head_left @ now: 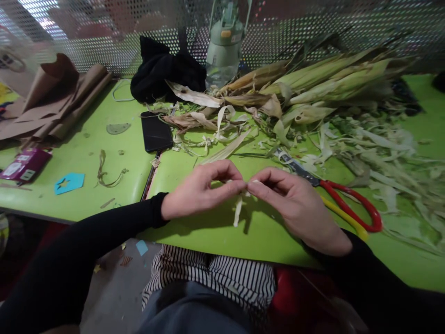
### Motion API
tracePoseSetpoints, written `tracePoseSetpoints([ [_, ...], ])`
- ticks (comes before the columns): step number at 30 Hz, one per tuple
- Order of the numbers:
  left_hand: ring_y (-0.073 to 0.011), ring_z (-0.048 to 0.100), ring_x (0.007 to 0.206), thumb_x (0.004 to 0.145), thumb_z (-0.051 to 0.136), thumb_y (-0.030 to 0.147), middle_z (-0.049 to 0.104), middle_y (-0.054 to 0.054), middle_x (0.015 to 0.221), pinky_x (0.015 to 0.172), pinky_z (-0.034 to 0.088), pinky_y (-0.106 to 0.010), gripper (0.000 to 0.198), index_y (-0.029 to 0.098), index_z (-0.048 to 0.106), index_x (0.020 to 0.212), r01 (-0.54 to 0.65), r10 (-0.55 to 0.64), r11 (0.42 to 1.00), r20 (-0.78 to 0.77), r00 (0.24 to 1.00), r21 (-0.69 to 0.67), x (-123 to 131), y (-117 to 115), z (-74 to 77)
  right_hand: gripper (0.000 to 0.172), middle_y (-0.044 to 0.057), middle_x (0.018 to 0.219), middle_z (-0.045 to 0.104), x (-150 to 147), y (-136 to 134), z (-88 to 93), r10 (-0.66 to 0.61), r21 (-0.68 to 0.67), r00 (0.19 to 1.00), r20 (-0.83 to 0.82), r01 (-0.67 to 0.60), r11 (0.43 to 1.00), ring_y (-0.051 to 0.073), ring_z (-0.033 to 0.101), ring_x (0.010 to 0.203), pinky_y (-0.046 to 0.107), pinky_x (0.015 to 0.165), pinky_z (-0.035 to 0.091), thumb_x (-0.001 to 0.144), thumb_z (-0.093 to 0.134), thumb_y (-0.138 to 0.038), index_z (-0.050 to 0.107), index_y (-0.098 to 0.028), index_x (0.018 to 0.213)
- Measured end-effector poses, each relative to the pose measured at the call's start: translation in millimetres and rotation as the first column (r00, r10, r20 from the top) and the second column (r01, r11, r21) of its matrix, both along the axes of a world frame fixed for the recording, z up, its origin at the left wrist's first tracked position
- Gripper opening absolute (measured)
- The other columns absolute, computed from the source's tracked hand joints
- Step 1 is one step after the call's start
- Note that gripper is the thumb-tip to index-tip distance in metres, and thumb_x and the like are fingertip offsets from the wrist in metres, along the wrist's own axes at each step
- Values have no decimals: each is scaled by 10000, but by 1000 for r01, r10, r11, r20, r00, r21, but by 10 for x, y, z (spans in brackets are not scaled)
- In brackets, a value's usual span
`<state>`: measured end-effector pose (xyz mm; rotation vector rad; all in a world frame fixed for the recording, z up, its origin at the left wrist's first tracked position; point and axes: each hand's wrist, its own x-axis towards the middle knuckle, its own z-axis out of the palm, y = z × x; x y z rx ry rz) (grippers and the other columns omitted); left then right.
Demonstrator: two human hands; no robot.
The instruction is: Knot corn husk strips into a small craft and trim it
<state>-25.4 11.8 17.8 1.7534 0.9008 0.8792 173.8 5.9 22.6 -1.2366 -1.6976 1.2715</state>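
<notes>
My left hand (212, 188) and my right hand (290, 199) meet above the green table, thumbs and forefingers pinched close together. Between them is a pale strip of corn husk (238, 212), its end hanging down below the fingertips. The part inside the fingers is mostly hidden. To the right of my right hand lie scissors (351, 202) with red and yellow handles, their blades pointing away to the left. Just beyond my hands are a longer husk strip (227, 150) and a knotted piece of husk (206, 144).
Corn husks (333, 83) are heaped at the back right, with shredded husk (389, 153) along the right side. A phone (156, 132), black cloth (167, 69) and bottle (224, 51) stand or lie behind. Brown paper (59, 102) and a purple packet (26, 164) are at left.
</notes>
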Motion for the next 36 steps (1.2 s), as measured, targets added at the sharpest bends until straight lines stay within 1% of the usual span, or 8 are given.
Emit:
tracePoseSetpoints([
  [2,-79,501,640,895,628,499,579,4,724,602,415,-217,372,136,583,832,76,-64,973,61,996,-218,-17,14,42,256,-17,658,579,34,29,9,57,-27,998,6,-57,998,124,501,589,251,532,412,830,723,-450,664,-218,741],
  [5,-55,434,585,862,673,494,520,33,668,539,357,-197,382,129,570,817,125,-101,926,86,991,-357,-28,20,73,275,-23,650,564,64,60,13,126,-59,992,13,-125,990,123,492,593,249,534,408,809,740,-477,669,-222,734],
  [14,-46,410,555,829,720,429,499,53,645,510,332,-197,331,141,557,808,118,-83,897,100,992,-427,-13,-24,110,299,-10,679,598,55,63,27,180,-59,983,43,-178,982,136,525,622,259,564,428,823,711,-511,676,-221,756],
  [18,-47,413,544,821,729,389,528,45,646,492,306,-197,297,146,559,804,92,-45,852,103,994,-516,-31,-15,77,212,4,689,633,46,49,14,151,142,973,174,-176,974,157,555,634,295,590,430,872,678,-418,679,-239,760],
  [21,-46,435,558,832,716,337,570,30,673,496,303,-190,237,143,581,811,103,-16,828,161,987,-552,-34,7,16,172,10,722,669,37,40,-17,95,327,969,228,-168,930,176,589,667,326,646,450,904,640,-369,685,-263,777],
  [24,-44,476,548,805,737,281,599,32,643,522,353,-182,201,146,589,783,146,-4,791,234,972,-594,-20,18,-29,157,6,747,684,25,20,-55,86,387,977,195,-158,909,183,606,686,336,663,459,908,639,-368,691,-278,790],
  [31,-66,579,648,773,795,332,663,10,686,639,442,-197,300,150,561,730,172,34,816,342,939,-552,9,-12,-66,166,8,756,660,-23,-57,-69,-23,314,997,75,-2,949,187,593,698,336,646,459,895,651,-399,661,-268,793],
  [36,-47,558,638,790,777,240,619,41,694,638,444,-176,216,148,586,830,202,44,825,417,908,-528,34,-18,-52,174,1,727,640,-35,-43,-41,-22,244,999,50,9,970,162,564,655,301,596,440,887,662,-388,642,-249,784],
])
